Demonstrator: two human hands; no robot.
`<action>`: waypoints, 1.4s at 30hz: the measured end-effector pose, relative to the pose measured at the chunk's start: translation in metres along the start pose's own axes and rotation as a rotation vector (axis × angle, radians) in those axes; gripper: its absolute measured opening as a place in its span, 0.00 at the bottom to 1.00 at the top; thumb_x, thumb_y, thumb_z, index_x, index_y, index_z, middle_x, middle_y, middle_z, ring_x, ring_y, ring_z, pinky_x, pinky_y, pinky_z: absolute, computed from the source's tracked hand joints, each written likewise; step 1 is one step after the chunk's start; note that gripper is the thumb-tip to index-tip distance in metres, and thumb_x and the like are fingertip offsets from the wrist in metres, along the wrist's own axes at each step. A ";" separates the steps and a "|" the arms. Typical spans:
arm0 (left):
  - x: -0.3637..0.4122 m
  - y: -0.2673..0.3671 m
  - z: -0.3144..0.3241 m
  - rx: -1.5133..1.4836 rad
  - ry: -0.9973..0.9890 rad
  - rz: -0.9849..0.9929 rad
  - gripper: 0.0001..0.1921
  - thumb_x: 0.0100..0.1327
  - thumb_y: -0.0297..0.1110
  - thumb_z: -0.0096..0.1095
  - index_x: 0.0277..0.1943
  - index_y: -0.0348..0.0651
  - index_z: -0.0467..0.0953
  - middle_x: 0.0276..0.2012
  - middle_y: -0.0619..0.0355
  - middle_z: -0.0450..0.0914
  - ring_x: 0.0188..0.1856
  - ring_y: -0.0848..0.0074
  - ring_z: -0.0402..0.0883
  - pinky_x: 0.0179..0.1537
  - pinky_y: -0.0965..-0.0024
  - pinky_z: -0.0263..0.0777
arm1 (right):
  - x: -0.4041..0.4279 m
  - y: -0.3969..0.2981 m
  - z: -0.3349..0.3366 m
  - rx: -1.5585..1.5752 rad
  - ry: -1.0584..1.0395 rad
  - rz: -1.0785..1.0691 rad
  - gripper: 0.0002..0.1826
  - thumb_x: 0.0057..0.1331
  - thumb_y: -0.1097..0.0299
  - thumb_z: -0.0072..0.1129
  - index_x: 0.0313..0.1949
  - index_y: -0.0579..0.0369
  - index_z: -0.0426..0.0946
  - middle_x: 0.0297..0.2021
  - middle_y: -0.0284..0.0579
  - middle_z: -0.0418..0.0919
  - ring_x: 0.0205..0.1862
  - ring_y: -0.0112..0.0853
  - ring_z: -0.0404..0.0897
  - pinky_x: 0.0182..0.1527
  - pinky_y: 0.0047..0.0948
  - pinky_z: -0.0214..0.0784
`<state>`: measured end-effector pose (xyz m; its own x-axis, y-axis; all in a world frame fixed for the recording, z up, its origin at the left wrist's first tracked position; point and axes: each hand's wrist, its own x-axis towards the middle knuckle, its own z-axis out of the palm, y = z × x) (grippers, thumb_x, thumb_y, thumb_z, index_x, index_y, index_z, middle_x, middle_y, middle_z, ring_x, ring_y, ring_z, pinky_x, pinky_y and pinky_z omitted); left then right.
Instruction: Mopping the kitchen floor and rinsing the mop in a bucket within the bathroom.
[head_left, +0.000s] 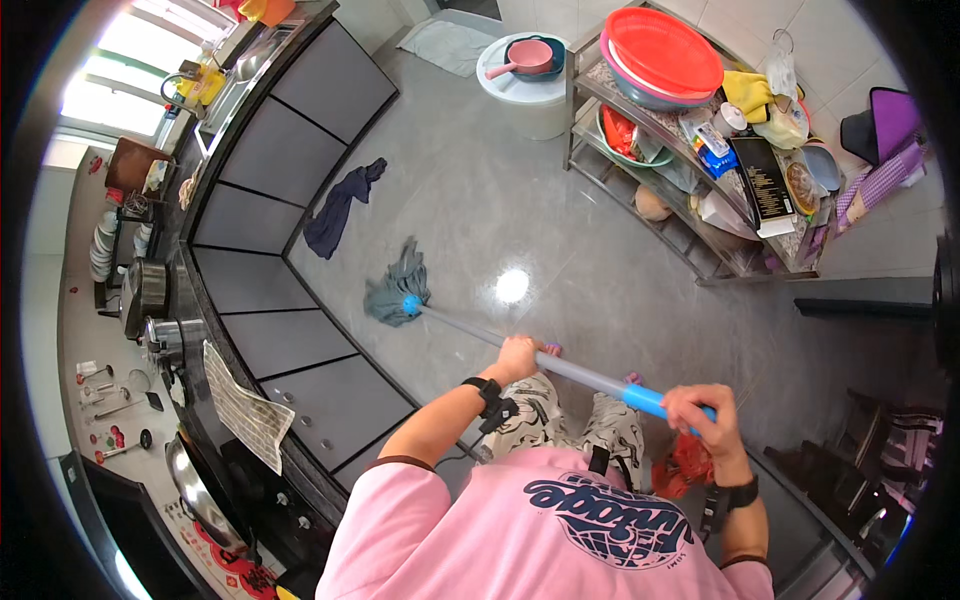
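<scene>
A string mop (397, 289) with a grey-green head and a blue socket rests on the grey floor (480, 210). Its grey pole slants from the head up towards my body. My left hand (519, 358) is wrapped around the middle of the pole. Near the upper end, my right hand (701, 420) grips the blue handle sleeve (645, 400). A dark blue cloth (345, 208) lies crumpled on the floor beyond the mop head, close to the cabinets.
Grey cabinets (281, 150) under a dark counter run along the left. At the right stands a metal shelf rack (637, 191) holding a red basket (664, 49) and packages. A lidded white bucket (525, 105) is beside it. A red plastic bag (682, 469) hangs below my right hand.
</scene>
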<state>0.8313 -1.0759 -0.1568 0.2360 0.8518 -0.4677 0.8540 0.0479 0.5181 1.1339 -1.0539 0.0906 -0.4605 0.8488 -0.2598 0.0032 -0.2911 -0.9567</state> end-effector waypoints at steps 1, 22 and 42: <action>0.003 0.018 0.006 0.003 -0.089 0.035 0.18 0.40 0.27 0.60 0.39 0.53 0.79 0.34 0.54 0.78 0.44 0.61 0.75 0.47 0.62 0.66 | -0.012 -0.007 -0.014 -0.017 0.029 0.052 0.09 0.56 0.74 0.51 0.21 0.65 0.71 0.16 0.41 0.73 0.16 0.23 0.67 0.30 0.24 0.66; 0.075 0.597 0.256 -0.064 -0.250 0.975 0.24 0.41 0.30 0.65 0.46 0.50 0.73 0.41 0.51 0.70 0.50 0.61 0.66 0.49 0.65 0.60 | -0.357 -0.102 -0.168 -0.726 1.015 -0.054 0.15 0.59 0.64 0.52 0.18 0.57 0.66 0.11 0.38 0.65 0.16 0.29 0.65 0.31 0.32 0.65; 0.028 0.535 0.236 -0.206 -0.633 1.169 0.18 0.45 0.41 0.65 0.34 0.38 0.71 0.29 0.48 0.78 0.37 0.55 0.77 0.40 0.58 0.69 | -0.467 -0.082 -0.179 -0.463 1.771 -0.376 0.15 0.67 0.64 0.36 0.35 0.64 0.69 0.19 0.39 0.63 0.24 0.29 0.65 0.31 0.25 0.59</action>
<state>1.4042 -1.1497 -0.0616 0.9929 0.0643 0.1000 -0.0649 -0.4114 0.9091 1.5071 -1.3473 0.2670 0.8439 0.3338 0.4201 0.4835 -0.1336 -0.8651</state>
